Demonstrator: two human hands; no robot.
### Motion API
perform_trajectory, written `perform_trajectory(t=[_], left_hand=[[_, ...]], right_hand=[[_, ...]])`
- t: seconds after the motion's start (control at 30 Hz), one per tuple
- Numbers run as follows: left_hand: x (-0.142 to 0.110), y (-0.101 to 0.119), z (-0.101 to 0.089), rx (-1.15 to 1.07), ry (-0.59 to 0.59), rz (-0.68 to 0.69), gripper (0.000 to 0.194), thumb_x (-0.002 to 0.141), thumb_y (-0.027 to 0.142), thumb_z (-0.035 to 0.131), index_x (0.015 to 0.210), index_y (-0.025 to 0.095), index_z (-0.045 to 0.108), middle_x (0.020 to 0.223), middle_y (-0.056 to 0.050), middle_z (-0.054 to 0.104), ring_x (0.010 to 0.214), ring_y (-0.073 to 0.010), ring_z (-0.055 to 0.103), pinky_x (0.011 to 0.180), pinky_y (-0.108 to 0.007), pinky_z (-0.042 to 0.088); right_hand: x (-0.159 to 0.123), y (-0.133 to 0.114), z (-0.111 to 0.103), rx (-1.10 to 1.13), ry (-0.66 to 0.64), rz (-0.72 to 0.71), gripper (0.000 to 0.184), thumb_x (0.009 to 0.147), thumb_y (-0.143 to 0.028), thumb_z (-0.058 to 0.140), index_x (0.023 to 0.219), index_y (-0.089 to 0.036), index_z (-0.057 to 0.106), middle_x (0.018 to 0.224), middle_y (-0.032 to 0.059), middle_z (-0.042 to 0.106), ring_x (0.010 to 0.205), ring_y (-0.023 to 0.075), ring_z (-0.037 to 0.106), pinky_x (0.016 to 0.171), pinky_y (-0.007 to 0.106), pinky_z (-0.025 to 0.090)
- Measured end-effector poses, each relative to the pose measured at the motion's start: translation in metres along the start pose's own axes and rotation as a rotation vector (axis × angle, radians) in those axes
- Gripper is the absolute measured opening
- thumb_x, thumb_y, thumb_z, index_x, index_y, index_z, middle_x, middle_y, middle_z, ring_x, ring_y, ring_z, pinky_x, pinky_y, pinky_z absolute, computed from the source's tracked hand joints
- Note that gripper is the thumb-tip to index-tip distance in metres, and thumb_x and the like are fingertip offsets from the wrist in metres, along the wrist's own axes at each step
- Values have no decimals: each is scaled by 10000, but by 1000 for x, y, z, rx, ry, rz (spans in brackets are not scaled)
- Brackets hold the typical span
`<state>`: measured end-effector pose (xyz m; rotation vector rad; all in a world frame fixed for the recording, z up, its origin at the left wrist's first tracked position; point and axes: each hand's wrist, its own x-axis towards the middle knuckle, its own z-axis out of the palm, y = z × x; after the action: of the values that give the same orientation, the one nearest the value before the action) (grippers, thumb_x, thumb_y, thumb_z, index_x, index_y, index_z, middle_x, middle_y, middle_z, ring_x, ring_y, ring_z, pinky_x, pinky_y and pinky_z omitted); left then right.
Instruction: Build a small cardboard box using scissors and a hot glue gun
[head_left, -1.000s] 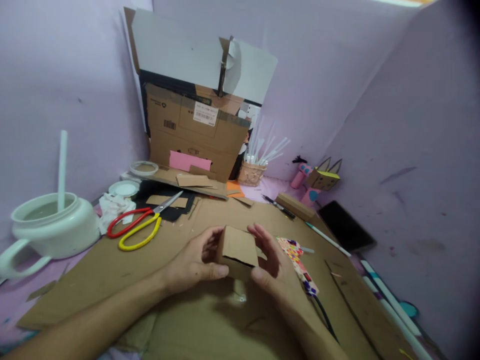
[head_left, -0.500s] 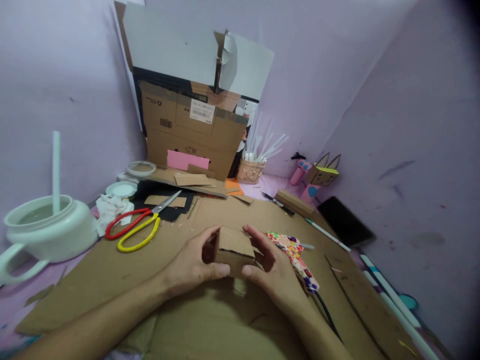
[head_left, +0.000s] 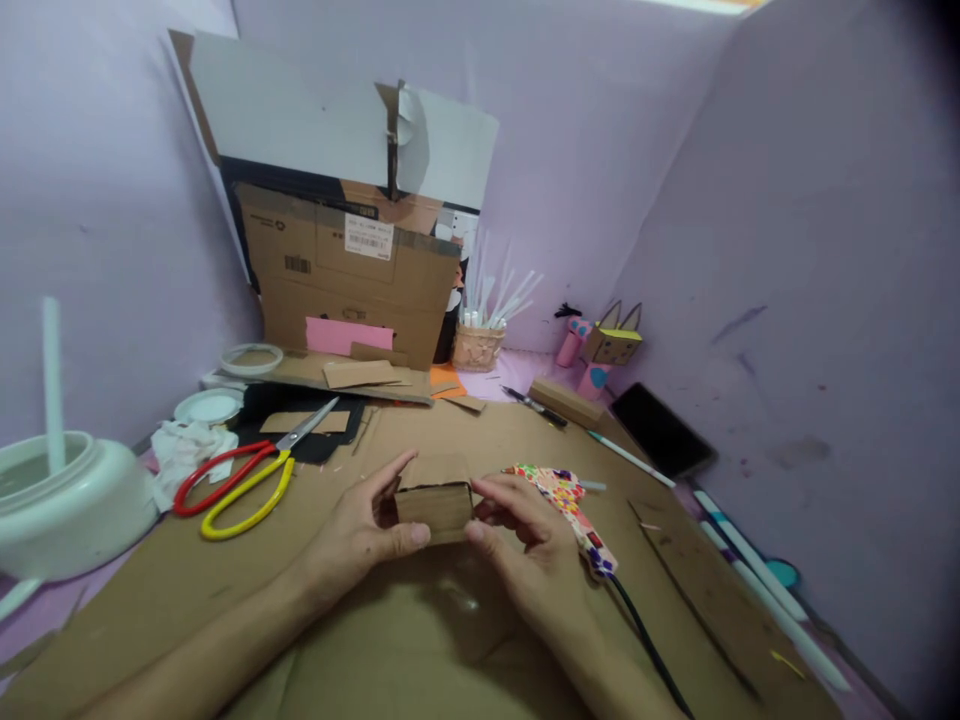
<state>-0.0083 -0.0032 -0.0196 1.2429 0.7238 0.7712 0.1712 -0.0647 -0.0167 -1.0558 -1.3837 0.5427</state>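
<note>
Between my two hands is a small cardboard box (head_left: 435, 510), held just over the cardboard sheet on the table. My left hand (head_left: 367, 525) grips its left side, thumb along the front face and fingers behind. On the right edge, my right hand (head_left: 521, 525) pinches the box with thumb and fingertips. The far part of the box blends with the cardboard behind it. Close to my right hand lies a glue gun (head_left: 566, 510) with a colourful patterned cover and a dark cord. Scissors (head_left: 255, 460) with red and yellow handles rest to the left.
A white pot (head_left: 90, 520) with a stick stands at left. Behind are a large cardboard box (head_left: 345, 280) and a basket (head_left: 478, 348) of glue sticks. A dark tablet-like slab (head_left: 664, 430), a pen (head_left: 536, 407) and white rods (head_left: 750, 555) lie right.
The small box has been tipped so its front face shows more. The camera view has shifted, moving the background left; both hands keep their hold.
</note>
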Motion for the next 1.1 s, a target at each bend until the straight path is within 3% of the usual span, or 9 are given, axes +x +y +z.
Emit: perform_trajectory(t=[0.2, 0.33, 0.5, 0.6, 0.77, 0.93, 1.1], left_hand=[[0, 1, 6, 30, 45, 50, 931, 567, 319, 799, 1320, 175, 271, 1300, -154, 508, 1178, -306, 506, 965, -424, 421], [-1, 2, 8, 41, 78, 38, 938, 562, 339, 796, 1318, 159, 270, 1281, -172, 517, 1172, -316, 507, 950, -405, 432], [-1, -2, 5, 111, 50, 25, 1010, 586, 388, 784, 1376, 134, 208, 1338, -192, 460, 1219, -326, 456, 975, -399, 407], [-1, -2, -1, 99, 4, 38, 945, 659, 461, 721, 1397, 138, 227, 1391, -168, 412, 1273, -316, 391, 1012, -378, 366], [0, 5, -6, 167, 75, -35, 768, 775, 581, 532, 1362, 120, 350, 1245, -151, 557, 1164, -340, 486, 910, -400, 425], [1, 4, -4, 230, 135, 21, 721, 743, 526, 602, 1316, 122, 432, 1231, -127, 584, 1174, -322, 480, 921, -359, 420], [2, 1, -6, 172, 92, 16, 701, 716, 480, 651, 1277, 112, 448, 1246, -145, 572, 1154, -312, 508, 935, -373, 421]], right_hand=[[-3, 2, 0, -81, 7, -65, 271, 730, -108, 651, 948, -254, 718, 906, 49, 673, 720, 158, 650, 617, 268, 566], [-6, 5, 0, -125, -20, -68, 369, 759, -116, 627, 1104, -248, 626, 993, 61, 659, 754, 154, 648, 630, 266, 584], [-7, 8, -3, -326, -141, -160, 412, 796, -105, 579, 1180, -254, 559, 1171, 89, 577, 950, 199, 608, 760, 339, 566], [-8, 12, -4, -375, -134, -204, 415, 811, -94, 554, 1187, -269, 537, 1205, 87, 559, 1053, 218, 569, 815, 366, 546], [-10, 19, -5, -361, -122, -164, 367, 819, -90, 534, 1135, -277, 526, 1233, 82, 542, 1061, 216, 570, 790, 354, 553], [-11, 17, -6, -341, -153, -150, 271, 815, -74, 522, 1012, -260, 533, 1241, 86, 533, 1079, 216, 568, 728, 313, 560], [-12, 9, -5, -310, -179, -69, 225, 797, -131, 578, 984, -246, 528, 1260, 103, 519, 1119, 235, 546, 757, 333, 560]])
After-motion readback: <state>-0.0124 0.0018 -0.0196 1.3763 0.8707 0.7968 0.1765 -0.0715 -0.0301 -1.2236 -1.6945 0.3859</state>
